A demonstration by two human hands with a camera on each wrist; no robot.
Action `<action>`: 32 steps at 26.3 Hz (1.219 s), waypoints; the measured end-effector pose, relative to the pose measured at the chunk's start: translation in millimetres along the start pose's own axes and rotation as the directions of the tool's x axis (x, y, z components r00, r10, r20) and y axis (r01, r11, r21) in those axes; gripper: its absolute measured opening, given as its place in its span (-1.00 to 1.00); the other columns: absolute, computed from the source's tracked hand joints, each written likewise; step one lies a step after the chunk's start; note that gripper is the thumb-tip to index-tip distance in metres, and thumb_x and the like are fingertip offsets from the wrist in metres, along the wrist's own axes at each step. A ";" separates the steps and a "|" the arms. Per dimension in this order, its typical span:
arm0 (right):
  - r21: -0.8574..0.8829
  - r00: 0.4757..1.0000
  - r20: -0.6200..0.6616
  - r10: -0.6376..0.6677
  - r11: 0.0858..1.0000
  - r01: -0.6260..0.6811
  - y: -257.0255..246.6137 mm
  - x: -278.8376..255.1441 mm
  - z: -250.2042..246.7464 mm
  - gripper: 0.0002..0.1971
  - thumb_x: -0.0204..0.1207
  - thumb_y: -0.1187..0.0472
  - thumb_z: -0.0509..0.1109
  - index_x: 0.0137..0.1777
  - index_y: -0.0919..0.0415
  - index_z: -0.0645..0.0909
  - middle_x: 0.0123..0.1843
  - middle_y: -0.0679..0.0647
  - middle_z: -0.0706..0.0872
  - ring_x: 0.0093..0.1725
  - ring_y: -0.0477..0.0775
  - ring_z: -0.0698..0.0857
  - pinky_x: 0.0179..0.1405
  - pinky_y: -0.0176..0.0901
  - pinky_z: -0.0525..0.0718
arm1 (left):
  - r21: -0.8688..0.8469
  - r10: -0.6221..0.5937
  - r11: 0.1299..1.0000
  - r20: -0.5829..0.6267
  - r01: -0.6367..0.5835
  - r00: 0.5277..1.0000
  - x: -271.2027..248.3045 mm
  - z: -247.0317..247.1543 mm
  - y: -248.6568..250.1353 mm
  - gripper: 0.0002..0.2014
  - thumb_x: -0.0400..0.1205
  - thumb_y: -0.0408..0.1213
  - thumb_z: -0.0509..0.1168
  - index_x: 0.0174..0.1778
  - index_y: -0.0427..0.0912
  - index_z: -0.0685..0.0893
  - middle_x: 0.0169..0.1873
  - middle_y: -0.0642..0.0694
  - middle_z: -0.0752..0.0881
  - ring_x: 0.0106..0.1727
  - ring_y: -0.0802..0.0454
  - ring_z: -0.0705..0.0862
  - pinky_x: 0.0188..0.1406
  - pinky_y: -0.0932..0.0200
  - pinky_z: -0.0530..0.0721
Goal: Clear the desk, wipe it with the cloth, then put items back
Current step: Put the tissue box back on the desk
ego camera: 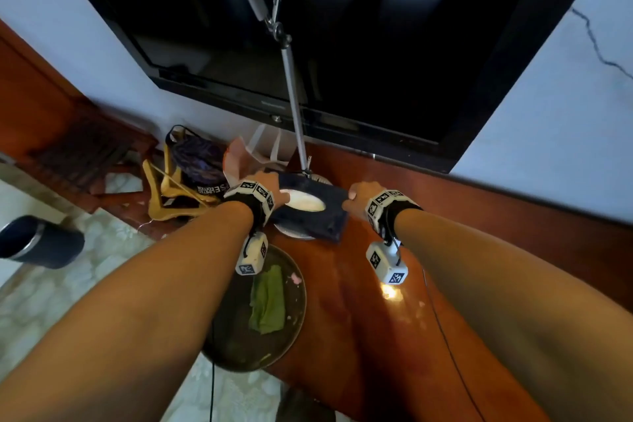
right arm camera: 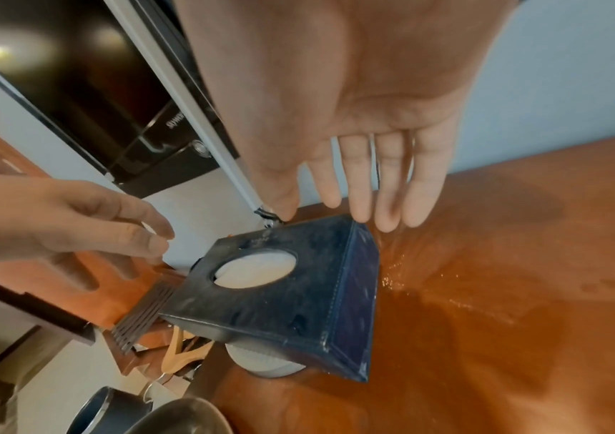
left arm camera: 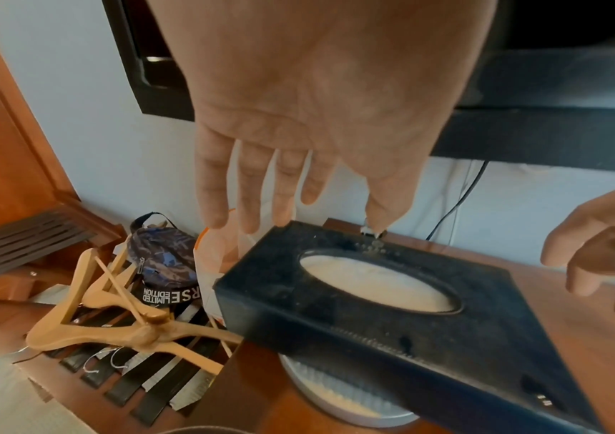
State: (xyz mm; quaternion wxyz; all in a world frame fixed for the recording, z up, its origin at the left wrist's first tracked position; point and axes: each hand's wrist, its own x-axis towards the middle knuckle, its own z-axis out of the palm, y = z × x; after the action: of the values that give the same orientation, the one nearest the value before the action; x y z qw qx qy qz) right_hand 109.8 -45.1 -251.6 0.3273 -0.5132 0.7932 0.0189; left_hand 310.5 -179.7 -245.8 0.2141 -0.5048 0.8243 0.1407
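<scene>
A dark tissue box (ego camera: 318,223) with a white oval opening lies tilted on the round lamp base (left arm camera: 335,396) at the desk's far left corner. My left hand (ego camera: 274,187) is at the box's left end, its fingers (left arm camera: 216,205) straight and the thumb tip at the back edge. My right hand (ego camera: 356,197) is at the right end, its fingers (right arm camera: 387,191) straight above the box's (right arm camera: 280,308) far right corner. Neither hand curls round it. A green cloth (ego camera: 269,301) lies on a round dark tray (ego camera: 239,346) near me.
The wooden desk (ego camera: 376,319) shows wet streaks. A lamp pole (ego camera: 294,96) rises in front of a wall TV (ego camera: 376,44). Left of the desk, a low slatted rack holds wooden hangers (left arm camera: 112,317) and a bag (left arm camera: 164,258). A dark bin (ego camera: 41,241) stands on the floor.
</scene>
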 end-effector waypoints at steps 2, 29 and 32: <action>0.068 0.997 0.007 0.075 0.995 -0.075 -5.7 16.0 14.6 -0.51 0.60 -0.12 0.28 0.41 0.17 0.51 0.25 0.20 0.68 0.04 0.23 0.69 0.02 0.03 0.71 | -0.012 -0.036 0.999 0.022 0.036 0.999 26.3 16.3 -12.7 -0.25 0.59 0.12 0.31 0.58 -0.28 0.33 0.45 -0.33 0.54 0.36 -0.30 0.61 0.30 -0.11 0.61; 0.582 0.821 0.145 0.552 0.624 -0.522 -37.9 71.3 86.8 0.02 0.32 -0.30 0.50 0.63 0.14 0.08 0.35 0.28 0.58 0.21 0.35 0.63 0.25 0.25 0.66 | -0.439 -0.037 0.896 0.078 0.068 0.996 97.7 56.0 -64.2 -0.01 0.22 0.13 0.43 0.58 0.15 0.15 0.47 -0.25 0.43 0.33 -0.33 0.54 0.22 -0.21 0.64; 0.566 0.815 0.132 0.565 0.632 -0.530 -40.1 61.4 79.2 0.03 0.30 -0.33 0.48 0.63 0.14 0.10 0.38 0.27 0.56 0.20 0.32 0.62 0.23 0.20 0.66 | -0.468 -0.030 0.881 0.088 0.068 0.996 97.4 55.4 -64.0 0.00 0.06 0.21 0.39 0.51 0.20 0.27 0.40 -0.19 0.53 0.29 -0.29 0.59 0.21 -0.24 0.66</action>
State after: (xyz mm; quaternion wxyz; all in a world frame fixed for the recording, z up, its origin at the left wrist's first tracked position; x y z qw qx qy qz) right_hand 166.6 -84.3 -334.6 0.4228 -0.1240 0.8868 -0.1394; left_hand 340.5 -258.9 -343.2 0.1212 -0.5562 0.7437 0.3506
